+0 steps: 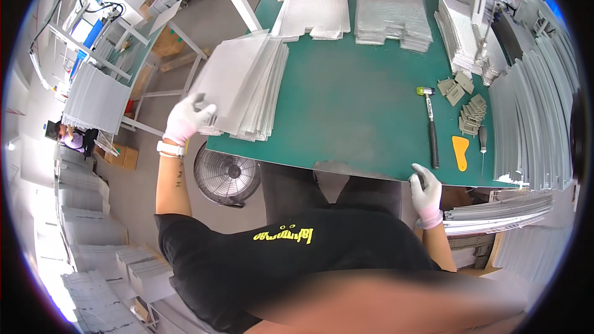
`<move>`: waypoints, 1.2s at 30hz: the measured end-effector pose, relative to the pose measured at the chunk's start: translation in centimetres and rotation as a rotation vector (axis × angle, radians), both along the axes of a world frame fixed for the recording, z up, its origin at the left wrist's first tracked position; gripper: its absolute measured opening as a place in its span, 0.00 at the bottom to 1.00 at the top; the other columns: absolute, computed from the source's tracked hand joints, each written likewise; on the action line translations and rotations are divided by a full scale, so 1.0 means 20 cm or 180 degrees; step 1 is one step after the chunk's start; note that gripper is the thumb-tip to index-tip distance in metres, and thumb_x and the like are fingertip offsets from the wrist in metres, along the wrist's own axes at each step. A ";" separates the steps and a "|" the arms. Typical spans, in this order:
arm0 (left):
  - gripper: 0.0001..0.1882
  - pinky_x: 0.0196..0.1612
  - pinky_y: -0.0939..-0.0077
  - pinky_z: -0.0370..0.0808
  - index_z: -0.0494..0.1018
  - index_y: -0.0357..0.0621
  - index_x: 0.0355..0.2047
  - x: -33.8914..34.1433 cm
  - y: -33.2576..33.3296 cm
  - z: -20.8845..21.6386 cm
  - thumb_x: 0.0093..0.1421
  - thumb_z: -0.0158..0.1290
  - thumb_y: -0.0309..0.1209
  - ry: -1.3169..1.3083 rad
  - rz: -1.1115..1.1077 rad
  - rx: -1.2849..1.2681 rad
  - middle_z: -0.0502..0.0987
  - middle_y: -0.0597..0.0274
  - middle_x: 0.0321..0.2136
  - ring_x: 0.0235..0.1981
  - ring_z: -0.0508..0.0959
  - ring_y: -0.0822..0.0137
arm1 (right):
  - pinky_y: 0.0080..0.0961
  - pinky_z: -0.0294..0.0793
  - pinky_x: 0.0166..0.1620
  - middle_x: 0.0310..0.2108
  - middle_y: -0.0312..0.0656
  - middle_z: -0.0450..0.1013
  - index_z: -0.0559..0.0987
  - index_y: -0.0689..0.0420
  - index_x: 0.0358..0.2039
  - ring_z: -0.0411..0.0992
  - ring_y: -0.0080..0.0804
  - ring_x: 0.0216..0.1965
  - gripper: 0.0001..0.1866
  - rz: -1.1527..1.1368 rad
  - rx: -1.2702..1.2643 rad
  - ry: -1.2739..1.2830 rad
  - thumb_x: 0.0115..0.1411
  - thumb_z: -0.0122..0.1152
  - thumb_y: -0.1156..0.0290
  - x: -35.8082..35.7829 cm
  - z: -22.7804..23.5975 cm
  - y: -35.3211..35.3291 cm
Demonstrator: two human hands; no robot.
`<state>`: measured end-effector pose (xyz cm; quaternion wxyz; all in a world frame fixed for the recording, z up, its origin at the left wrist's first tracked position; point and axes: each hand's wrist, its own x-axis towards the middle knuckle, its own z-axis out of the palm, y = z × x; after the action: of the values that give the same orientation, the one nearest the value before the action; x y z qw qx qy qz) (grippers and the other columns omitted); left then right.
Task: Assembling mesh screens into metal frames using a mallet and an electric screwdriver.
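My left hand (pixel 187 118), in a white glove, is at the near left edge of a stack of pale ribbed sheets (pixel 263 99). The top sheet (pixel 232 77) lies askew, overhanging the stack's left side. My left thumb and fingers look apart, slightly blurred, beside that sheet; I see no firm grip on it. By the table's front edge is my right hand (pixel 427 196), also gloved, with loosely bent fingers apart and nothing in them. Nearest to it on the green table (pixel 346 105) lies a mallet (pixel 431 124) with a black handle and yellow-green head.
At the far side stand two more sheet stacks (pixel 312 12) (pixel 393 12). On the right are a yellow scraper (pixel 460 152), a screwdriver (pixel 482 139), small grey plastic parts (pixel 473 114) and long upright grey panels (pixel 532 117). A floor fan (pixel 228 173) stands below the table's left corner.
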<state>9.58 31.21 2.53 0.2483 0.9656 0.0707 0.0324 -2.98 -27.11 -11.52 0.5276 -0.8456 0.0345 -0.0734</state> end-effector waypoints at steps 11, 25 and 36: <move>0.51 0.61 0.59 0.70 0.66 0.32 0.62 0.05 -0.49 -0.11 0.54 0.54 0.66 0.1041 0.0305 0.1985 0.71 0.33 0.57 0.58 0.74 0.44 | 0.28 0.77 0.46 0.38 0.52 0.80 0.80 0.66 0.45 0.80 0.37 0.38 0.13 0.0478 -0.0123 -0.0249 0.61 0.59 0.77 0.03 -0.02 0.11; 0.44 0.61 0.67 0.70 0.69 0.37 0.61 0.05 -0.34 0.15 0.48 0.66 0.49 0.1280 -0.0442 0.1508 0.75 0.41 0.55 0.57 0.75 0.51 | 0.33 0.76 0.38 0.32 0.50 0.79 0.81 0.63 0.43 0.78 0.45 0.32 0.12 0.0483 -0.0604 -0.0693 0.59 0.60 0.76 0.04 -0.01 0.09; 0.36 0.58 0.67 0.72 0.67 0.32 0.61 0.00 -0.09 0.11 0.56 0.64 0.38 0.1024 -0.0097 0.0356 0.75 0.45 0.56 0.56 0.77 0.57 | 0.37 0.75 0.37 0.27 0.47 0.75 0.81 0.61 0.42 0.75 0.46 0.29 0.11 0.0547 -0.0718 -0.0815 0.57 0.60 0.77 0.03 -0.02 0.08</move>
<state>9.56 29.35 4.64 0.1801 0.9716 0.0930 -0.1225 -2.46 -25.45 -12.00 0.4339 -0.8830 -0.1136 -0.1384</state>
